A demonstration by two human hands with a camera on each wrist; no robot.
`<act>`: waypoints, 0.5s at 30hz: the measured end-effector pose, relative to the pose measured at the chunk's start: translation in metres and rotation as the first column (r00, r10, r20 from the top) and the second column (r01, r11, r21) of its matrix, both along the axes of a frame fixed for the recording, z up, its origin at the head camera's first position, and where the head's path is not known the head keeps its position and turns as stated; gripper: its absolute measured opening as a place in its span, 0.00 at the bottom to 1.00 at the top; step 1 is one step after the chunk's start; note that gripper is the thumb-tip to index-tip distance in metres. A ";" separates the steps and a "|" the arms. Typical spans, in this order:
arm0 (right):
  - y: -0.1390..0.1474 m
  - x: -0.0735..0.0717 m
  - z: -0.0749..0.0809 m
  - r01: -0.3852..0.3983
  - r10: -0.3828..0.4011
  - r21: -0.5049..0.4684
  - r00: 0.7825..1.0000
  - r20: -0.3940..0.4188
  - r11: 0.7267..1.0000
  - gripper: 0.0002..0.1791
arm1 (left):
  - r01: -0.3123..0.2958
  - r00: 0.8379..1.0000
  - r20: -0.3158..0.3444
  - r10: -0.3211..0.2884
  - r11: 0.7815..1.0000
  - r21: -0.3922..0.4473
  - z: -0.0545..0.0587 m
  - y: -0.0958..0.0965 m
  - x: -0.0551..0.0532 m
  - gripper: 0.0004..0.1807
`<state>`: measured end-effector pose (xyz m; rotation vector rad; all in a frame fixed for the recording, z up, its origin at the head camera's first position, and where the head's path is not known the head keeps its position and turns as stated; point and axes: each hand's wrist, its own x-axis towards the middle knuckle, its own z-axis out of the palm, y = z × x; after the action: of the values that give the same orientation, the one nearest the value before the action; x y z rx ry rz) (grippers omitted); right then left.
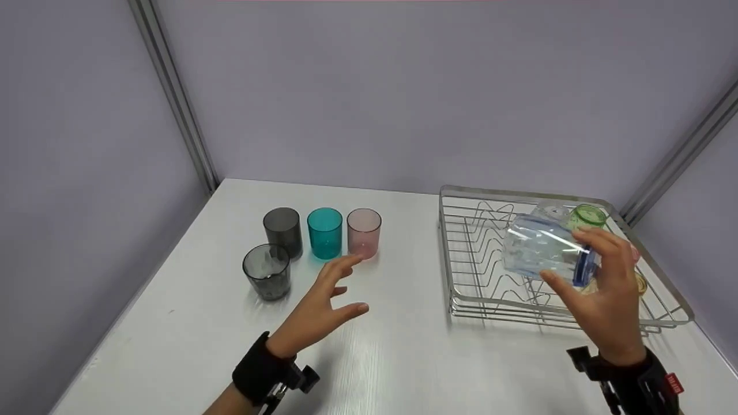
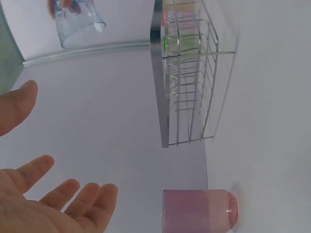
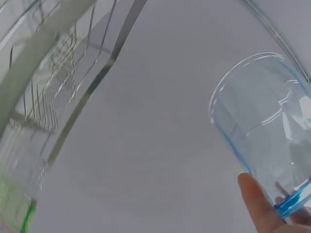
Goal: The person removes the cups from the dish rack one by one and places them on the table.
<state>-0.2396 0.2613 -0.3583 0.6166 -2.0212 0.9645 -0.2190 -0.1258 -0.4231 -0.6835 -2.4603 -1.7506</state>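
In the head view my right hand [image 1: 612, 300] pinches a clear blue glass [image 1: 539, 248] near its base, thumb on one side and fingers on the other. The glass is tipped on its side above the wire rack [image 1: 461, 253], its mouth pointing left. My left hand [image 1: 320, 311] hovers over the table with fingers spread and nothing in them. Beyond its fingertips is a pink glass [image 1: 364, 230], standing upright beside a teal glass [image 1: 325, 233]. To their left stand a dark grey glass [image 1: 283, 233] and a lighter smoky grey glass [image 1: 268, 274].
The rack stands at the table's right side. Inside it are a clear glass [image 1: 550, 210], a green glass [image 1: 588, 215], and pink and yellow ones partly hidden behind my right hand. Pale panels [image 1: 346, 92] close off the back and sides of the white table [image 1: 403, 346].
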 end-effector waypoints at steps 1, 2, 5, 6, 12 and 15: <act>-0.004 0.003 -0.002 -0.082 0.081 -0.032 0.997 -0.010 0.996 0.38 | 0.005 1.000 -0.005 -0.005 1.000 0.009 0.002 0.002 0.000 0.40; -0.009 0.005 -0.004 -0.173 0.172 -0.067 0.985 -0.020 0.983 0.36 | 0.013 1.000 -0.012 -0.012 1.000 0.020 0.004 0.003 -0.001 0.41; -0.024 0.011 -0.011 -0.423 0.422 -0.174 0.906 -0.045 0.890 0.34 | 0.047 0.998 -0.040 -0.045 0.998 0.050 0.009 0.009 -0.003 0.42; -0.028 0.011 -0.014 -0.483 0.481 -0.194 0.875 -0.059 0.854 0.33 | 0.061 0.997 -0.046 -0.059 0.997 0.056 0.010 0.011 -0.004 0.42; -0.047 0.010 -0.031 -0.628 0.637 -0.246 0.769 -0.051 0.739 0.34 | 0.144 0.988 -0.072 -0.139 0.987 0.070 0.013 0.023 -0.004 0.45; -0.054 0.010 -0.035 -0.655 0.675 -0.284 0.737 -0.034 0.700 0.35 | 0.170 0.983 -0.083 -0.163 0.982 0.083 0.015 0.030 -0.003 0.46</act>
<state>-0.2296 0.2074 -0.3930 1.2155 -1.6710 1.6889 -0.2223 -0.0961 -0.4083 -0.9539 -2.3195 -1.8403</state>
